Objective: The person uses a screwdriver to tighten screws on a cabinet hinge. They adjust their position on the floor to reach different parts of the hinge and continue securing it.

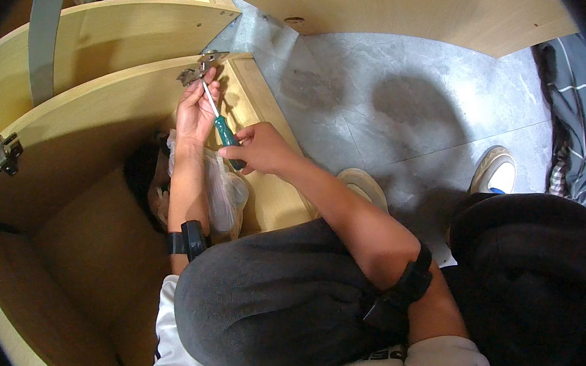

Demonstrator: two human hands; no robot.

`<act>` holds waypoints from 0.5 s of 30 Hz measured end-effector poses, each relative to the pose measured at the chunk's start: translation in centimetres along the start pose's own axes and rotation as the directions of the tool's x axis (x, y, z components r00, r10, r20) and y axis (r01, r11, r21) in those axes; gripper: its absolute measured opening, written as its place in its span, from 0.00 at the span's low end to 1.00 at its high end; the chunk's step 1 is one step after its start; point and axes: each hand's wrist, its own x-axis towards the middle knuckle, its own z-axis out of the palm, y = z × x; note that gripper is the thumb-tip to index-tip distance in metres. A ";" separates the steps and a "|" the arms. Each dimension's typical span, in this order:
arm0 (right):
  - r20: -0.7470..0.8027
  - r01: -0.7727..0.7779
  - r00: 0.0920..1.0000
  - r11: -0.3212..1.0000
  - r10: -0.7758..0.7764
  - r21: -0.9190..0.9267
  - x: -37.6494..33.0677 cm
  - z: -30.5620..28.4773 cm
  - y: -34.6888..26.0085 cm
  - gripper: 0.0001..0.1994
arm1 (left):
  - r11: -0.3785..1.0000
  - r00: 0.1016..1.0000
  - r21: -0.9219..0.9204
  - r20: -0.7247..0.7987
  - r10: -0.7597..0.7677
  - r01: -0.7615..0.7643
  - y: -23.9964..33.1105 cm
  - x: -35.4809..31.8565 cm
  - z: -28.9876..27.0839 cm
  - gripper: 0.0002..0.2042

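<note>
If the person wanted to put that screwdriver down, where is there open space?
Open: the grey floor between the cabinet side panel and the shoes, and the lower wooden panel left of the left hand's forearm. Crowded: around the hinge, where the right hand holds the screwdriver, and the plastic bags below.

A crumpled clear plastic bag (225, 194) lies inside the wooden cabinet (102, 115), beneath the forearms.

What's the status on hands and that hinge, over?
Right hand gripping the green-handled screwdriver, tip at the metal hinge. Left hand steadying the hinge on the cabinet panel. Plastic bag under the forearms, not blocking.
</note>
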 end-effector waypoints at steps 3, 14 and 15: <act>0.024 0.010 1.000 0.997 -0.008 -0.072 0.1 -0.3 0.1 0.24 | 1.000 0.999 0.012 -0.045 0.015 -0.015 0.0 0.0 0.2 0.14; -0.057 0.112 0.990 0.960 -0.130 -0.256 2.3 -1.2 2.4 0.15 | 0.894 0.939 0.448 -0.290 0.183 -0.036 -0.3 0.3 0.4 0.10; -0.044 0.132 0.988 0.959 -0.147 -0.250 2.2 -1.4 2.4 0.15 | 0.885 0.942 0.464 -0.273 0.194 -0.048 -0.4 0.3 0.4 0.10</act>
